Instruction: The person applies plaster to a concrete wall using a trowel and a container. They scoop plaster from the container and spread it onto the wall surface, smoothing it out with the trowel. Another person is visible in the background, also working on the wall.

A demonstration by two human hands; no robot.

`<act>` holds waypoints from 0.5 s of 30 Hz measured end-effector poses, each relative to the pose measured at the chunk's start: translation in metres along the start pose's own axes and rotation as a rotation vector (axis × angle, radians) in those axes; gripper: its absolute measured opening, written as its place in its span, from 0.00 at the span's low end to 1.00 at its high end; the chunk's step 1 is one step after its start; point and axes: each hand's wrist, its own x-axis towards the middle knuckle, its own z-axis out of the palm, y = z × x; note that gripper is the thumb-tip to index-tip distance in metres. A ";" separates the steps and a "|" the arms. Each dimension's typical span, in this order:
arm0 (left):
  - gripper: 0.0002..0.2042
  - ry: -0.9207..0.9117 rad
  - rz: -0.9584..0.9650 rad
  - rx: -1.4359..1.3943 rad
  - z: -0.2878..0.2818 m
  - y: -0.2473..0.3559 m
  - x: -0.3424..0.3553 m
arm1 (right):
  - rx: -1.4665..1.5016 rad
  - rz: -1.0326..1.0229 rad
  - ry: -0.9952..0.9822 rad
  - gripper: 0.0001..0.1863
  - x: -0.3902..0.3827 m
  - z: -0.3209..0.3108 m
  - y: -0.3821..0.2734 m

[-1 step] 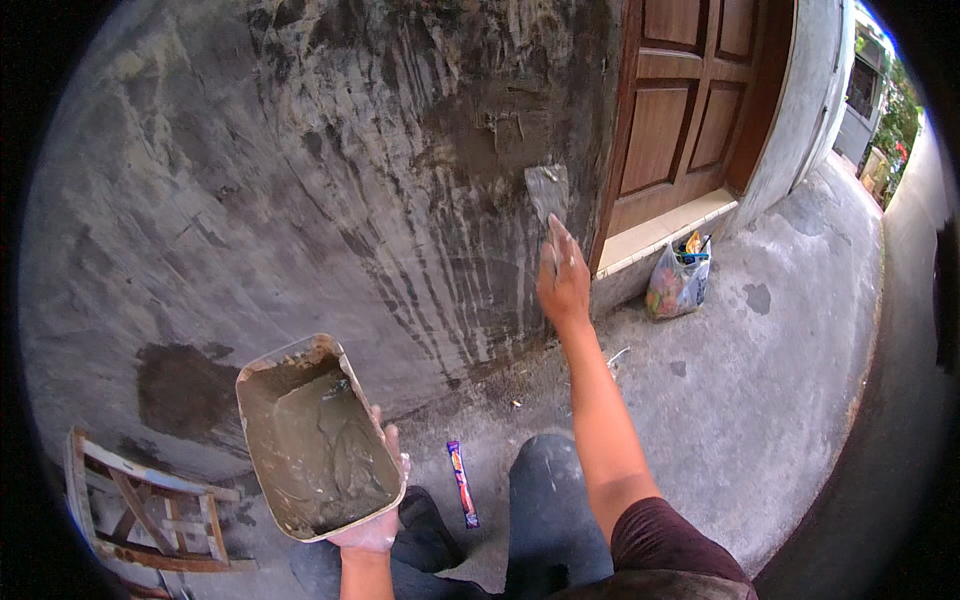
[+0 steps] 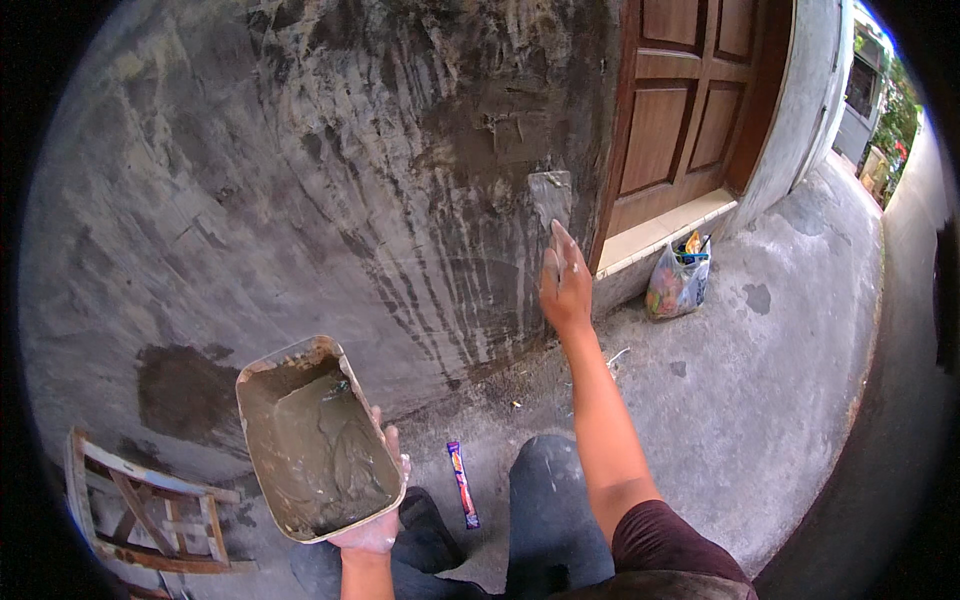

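Note:
My left hand supports a rectangular plastic tub from below, its fingers along the right side. Wet grey-brown mortar covers the inside of the tub. My right hand grips a flat scraper, whose wide blade is up against the wall; its handle is mostly hidden by the fingers. Just above the blade, a darker patch of damp mortar spreads over the wall, with drip streaks running down beneath it. Both hands are smeared with pale residue.
Right of the scraper is a brown wooden door with a tiled sill. A filled plastic bag sits below it. A purple wrapper lies near my knees. At lower left stands a worn wooden frame.
The scraper and my right hand have shifted slightly downward and to the right along the wall. My left hand and the tub stay practically where they were.

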 end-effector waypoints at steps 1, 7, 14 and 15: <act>0.47 -0.001 0.004 0.016 0.000 0.000 0.000 | 0.059 -0.035 0.068 0.25 0.002 -0.002 -0.002; 0.47 0.004 -0.023 0.003 -0.004 0.000 -0.002 | 0.267 0.298 0.122 0.24 0.035 -0.024 -0.047; 0.47 0.020 -0.013 -0.036 -0.004 0.000 0.000 | 0.370 0.640 -0.105 0.23 0.021 -0.002 -0.134; 0.47 0.022 -0.004 -0.027 -0.003 0.001 0.000 | 0.486 0.691 -0.110 0.22 0.015 0.003 -0.135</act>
